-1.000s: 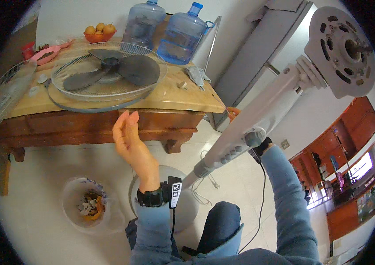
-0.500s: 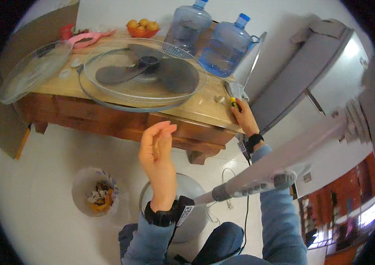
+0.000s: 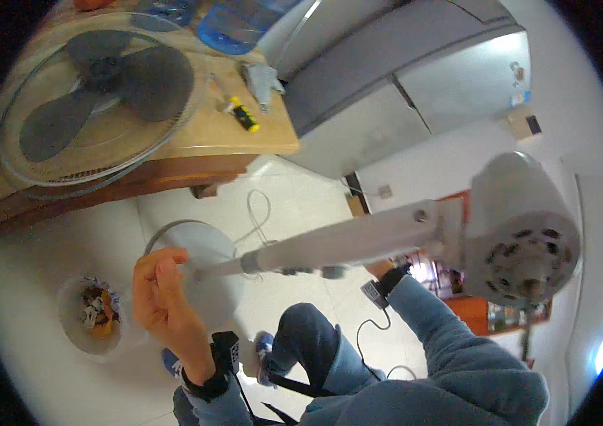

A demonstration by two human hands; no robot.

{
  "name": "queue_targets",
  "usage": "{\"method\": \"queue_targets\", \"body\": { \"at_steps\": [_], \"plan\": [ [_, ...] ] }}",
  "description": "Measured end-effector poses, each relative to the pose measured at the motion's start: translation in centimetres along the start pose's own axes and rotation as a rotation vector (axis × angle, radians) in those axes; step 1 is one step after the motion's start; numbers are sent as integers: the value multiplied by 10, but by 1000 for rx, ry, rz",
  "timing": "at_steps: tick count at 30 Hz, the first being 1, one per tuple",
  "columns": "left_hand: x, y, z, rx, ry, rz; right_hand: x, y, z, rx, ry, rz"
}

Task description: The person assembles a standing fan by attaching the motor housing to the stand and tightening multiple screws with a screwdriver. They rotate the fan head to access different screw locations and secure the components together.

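Observation:
My left hand [image 3: 166,305] is raised in front of the round grey fan base [image 3: 205,238], with its fingers curled in and the thumb close against them. Whether something small is in them is hidden. A grey fan pole [image 3: 344,240] slants up to the right and ends in the bare motor head [image 3: 518,195]. My right hand [image 3: 379,268] lies behind the pole, its fingers mostly hidden. On the wooden table, a yellow-and-black screwdriver [image 3: 245,116] rests near the edge, beside a grey cloth [image 3: 264,84]. Dark fan blades [image 3: 149,85] lie on a wire grille at the left.
A waste bin [image 3: 74,334] with scraps stands on the floor at left. Blue water bottles [image 3: 234,28] stand at the back of the table. The grey refrigerator [image 3: 458,85] is beyond it. A pale cord [image 3: 262,209] loops on the floor near the base.
My view has swung right, bringing the motor head into sight. My right hand has let go of the screwdriver on the table and moved back behind the fan pole. My left hand stays curled.

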State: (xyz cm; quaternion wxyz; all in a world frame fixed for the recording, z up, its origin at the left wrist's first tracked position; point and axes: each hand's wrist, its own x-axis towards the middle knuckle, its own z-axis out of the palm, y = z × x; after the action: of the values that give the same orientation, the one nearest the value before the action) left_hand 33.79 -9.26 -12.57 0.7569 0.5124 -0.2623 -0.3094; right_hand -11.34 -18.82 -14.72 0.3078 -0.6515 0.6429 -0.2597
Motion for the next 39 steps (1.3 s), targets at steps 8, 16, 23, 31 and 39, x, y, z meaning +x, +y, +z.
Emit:
{"method": "queue_targets", "body": {
  "at_steps": [8,16,23,31,39],
  "plan": [
    [-71,73,-67,166,67,-354,-169,-128,-92,519,-36,807],
    [-99,202,-149,323,30,-136,-232,-192,-55,808,-343,596],
    [-216,339,-197,562,49,-265,-378,-216,-125,994,-78,506],
    [-264,454,-185,586,-132,-174,-469,-307,-225,978,36,-23],
    [-258,503,-197,642,-369,42,-570,-386,-231,1102,184,-387]
  ]
}}
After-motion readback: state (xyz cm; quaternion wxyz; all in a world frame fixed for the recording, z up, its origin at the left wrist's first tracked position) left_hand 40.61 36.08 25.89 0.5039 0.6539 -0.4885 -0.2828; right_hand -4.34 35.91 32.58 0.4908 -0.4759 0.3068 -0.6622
